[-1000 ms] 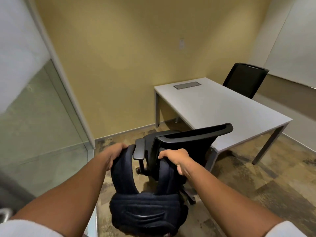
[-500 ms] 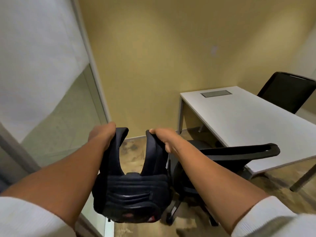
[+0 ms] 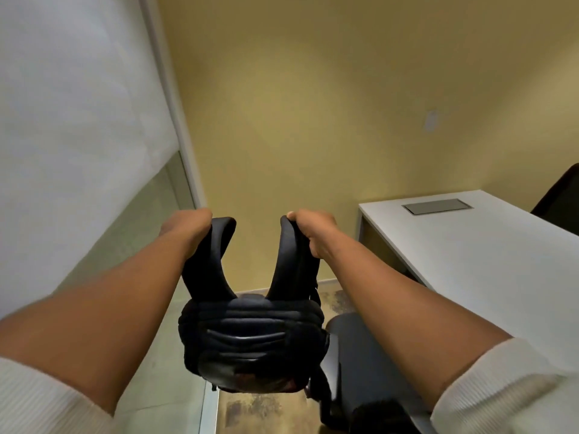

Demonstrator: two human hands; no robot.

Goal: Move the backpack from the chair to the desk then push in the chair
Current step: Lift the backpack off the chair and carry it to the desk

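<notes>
Place: we are in a small office room | Signs: white desk [image 3: 488, 261] with a grey cable hatch [image 3: 438, 206] set in its top | black office chair [image 3: 560, 198] behind it | frosted glass partition [image 3: 78, 120] | plain yellow wall [image 3: 313, 104] | carpet floor [image 3: 260, 408]

One backpack [image 3: 252, 336] w/ two shoulder straps [image 3: 208, 255]. Two hands: left hand [image 3: 185, 227], right hand [image 3: 313, 228]. One white desk [image 3: 501, 261] w/ one grey inset panel [image 3: 438, 206]. Two dark chairs: near chair [image 3: 360, 364], far chair [image 3: 560, 198].
</notes>
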